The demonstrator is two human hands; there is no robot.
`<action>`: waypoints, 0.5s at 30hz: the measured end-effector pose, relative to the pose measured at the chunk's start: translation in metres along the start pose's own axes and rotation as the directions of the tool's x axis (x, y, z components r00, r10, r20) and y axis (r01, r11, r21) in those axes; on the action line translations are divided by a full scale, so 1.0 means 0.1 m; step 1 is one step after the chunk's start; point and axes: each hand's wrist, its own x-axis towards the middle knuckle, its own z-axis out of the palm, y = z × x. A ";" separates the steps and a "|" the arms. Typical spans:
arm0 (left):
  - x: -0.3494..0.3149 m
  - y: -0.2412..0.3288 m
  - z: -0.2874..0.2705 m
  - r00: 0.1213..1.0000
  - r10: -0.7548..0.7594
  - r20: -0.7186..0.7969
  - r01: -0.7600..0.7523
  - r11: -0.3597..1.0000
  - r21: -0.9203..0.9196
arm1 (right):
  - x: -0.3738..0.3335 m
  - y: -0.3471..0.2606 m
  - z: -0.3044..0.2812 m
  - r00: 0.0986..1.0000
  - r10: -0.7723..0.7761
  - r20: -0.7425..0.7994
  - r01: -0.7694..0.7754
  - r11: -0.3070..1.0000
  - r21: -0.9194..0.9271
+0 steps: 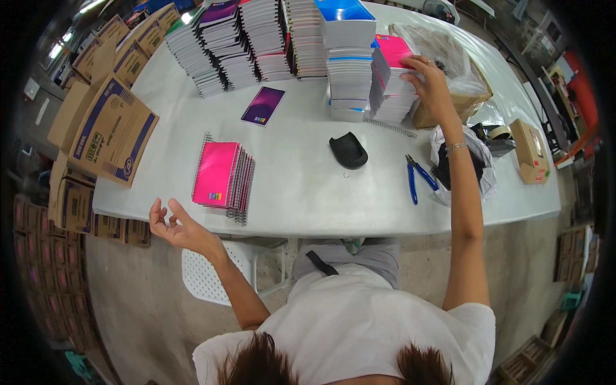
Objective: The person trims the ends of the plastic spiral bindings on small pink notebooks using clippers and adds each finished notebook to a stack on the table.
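A pale, glossy counter (301, 199) fills the middle, carrying the work. At one o'clock stands a pink-topped stack of pages (393, 80); the right hand (432, 85) is at its right edge, fingers touching the top, though I cannot tell whether they grip any sheets. Toward half past eight the left hand (186, 233) is by the counter's near edge, its fingers loosely curled and free of any object. Just above it, at nine o'clock, lies a pile of pink spiral notebooks (216, 173).

A purple notebook (264, 106) lies at eleven, with tall piles of spiral-bound books (247, 48) behind it; a blue-topped stack (350, 64) adjoins the pink one. Blue-handled pliers (412, 183) lie at three, beside a white bag (489, 186) holding dark material.

Around the room, open cardboard cartons (115, 131) crowd ten o'clock, a white perforated stool (208, 276) stands at half past seven on the concrete floor (135, 289), and stacked boxes (54, 276) line half past eight.
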 end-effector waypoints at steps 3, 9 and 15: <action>-0.04 0.26 0.04 0.998 0.058 -0.019 -0.059 0.996 -0.068 | 0.13 0.05 -0.10 0.988 0.057 0.141 -0.068 0.995 0.074; -0.29 0.57 0.19 0.990 0.087 0.110 -0.044 0.937 -0.348 | 0.37 0.26 -0.22 0.941 0.083 0.329 -0.142 0.977 0.159; -0.57 0.66 0.32 0.949 0.174 0.264 -0.021 0.867 -0.497 | 0.48 0.31 -0.27 0.917 0.092 0.388 -0.160 0.976 0.146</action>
